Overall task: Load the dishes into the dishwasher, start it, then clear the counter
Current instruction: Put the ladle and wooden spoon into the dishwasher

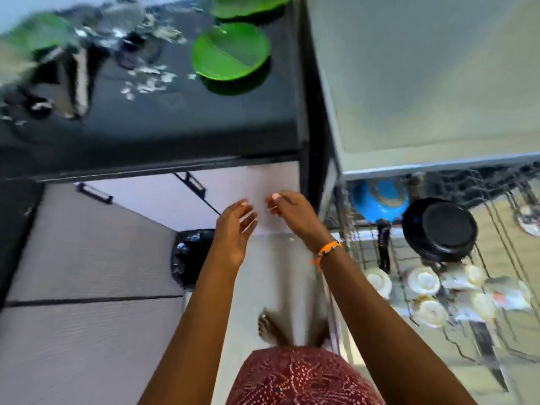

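- Red patterned clothing (pixel 304 378) fills the bottom edge, with two bare arms reaching forward over it.
- Left hand (pixel 233 232) hangs in the air with fingers spread loosely, holding nothing.
- Right hand (pixel 292 213), beside it, has loosely curled fingers; whether it pinches anything I cannot tell.
- Green plates (pixel 230 51) wait on the black counter (pixel 175 133) above the hands, apparently not yet loaded.
- Right of the hands, the dishwasher rack (pixel 438 287) stands pulled out, holding a black pan (pixel 441 229), a blue bowl (pixel 380 200) and white dishes (pixel 423 280).
- Both hands seem free, likely ready to fetch plates.
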